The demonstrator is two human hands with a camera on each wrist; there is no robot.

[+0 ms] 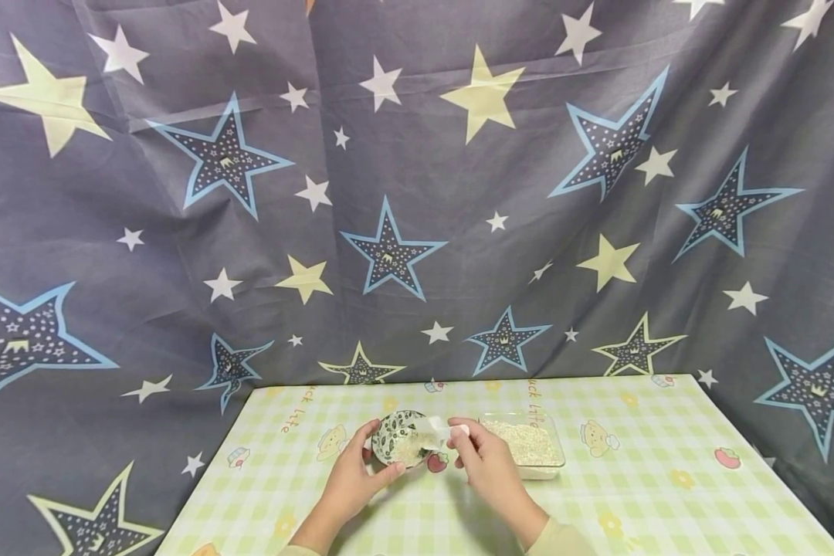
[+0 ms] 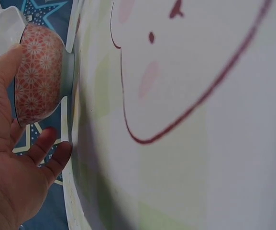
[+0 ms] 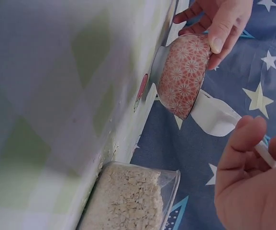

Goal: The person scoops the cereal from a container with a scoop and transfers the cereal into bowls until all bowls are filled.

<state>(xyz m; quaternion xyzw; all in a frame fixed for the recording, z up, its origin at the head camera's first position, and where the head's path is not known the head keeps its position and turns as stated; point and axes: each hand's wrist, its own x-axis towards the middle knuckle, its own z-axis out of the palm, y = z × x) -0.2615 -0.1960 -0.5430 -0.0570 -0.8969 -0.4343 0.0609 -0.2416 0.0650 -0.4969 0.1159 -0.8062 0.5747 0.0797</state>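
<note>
A bowl (image 1: 392, 429) stands on the table, pink with white flowers outside (image 2: 39, 74) and dark-patterned inside. Some pale flakes lie in it. My left hand (image 1: 353, 477) holds it at the left, thumb at the near rim and fingers round the far side; in the left wrist view the lower fingers are off the bowl. Between the thumb and fingers of my right hand (image 3: 252, 177) is the handle of a white scoop (image 3: 213, 115). The scoop's head is tilted over the bowl's right rim. How much it holds is hidden.
Right of the bowl stands a clear rectangular container (image 1: 561, 454) filled with oats (image 3: 128, 196). A green-checked cloth (image 1: 639, 494) with cartoon prints covers the table. Behind it hangs a dark curtain (image 1: 431, 177) with stars. A few crumbs lie near the container.
</note>
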